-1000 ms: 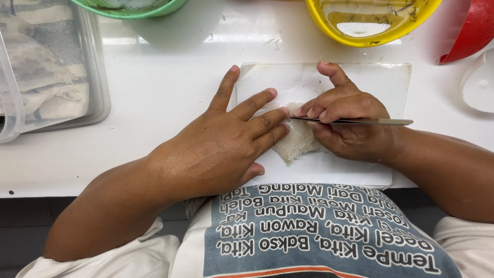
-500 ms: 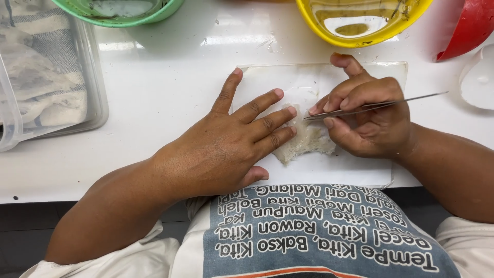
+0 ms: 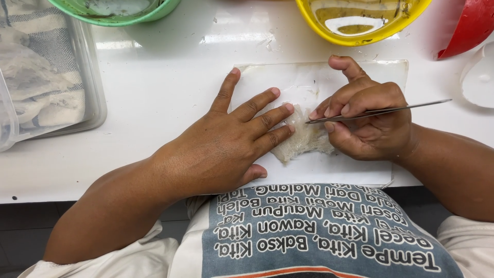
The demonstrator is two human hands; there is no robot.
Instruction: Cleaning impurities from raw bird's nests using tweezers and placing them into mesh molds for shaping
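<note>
Right hand point(image 3: 368, 121) closed in a pinch grip on thin metal tweezers point(image 3: 378, 111); long axis near horizontal, tips pointing left, tail rising slightly toward the right past the knuckles. Tips touching the pale, translucent piece point(image 3: 303, 141) on the clear board point(image 3: 391, 72), just left of the grip. Left hand point(image 3: 226, 141) flat and spread, nothing clasped, fingertips pressing the piece's left edge. Board on white table point(image 3: 154, 92), near its near edge. Yellow bowl point(image 3: 360, 23) at far side.
</note>
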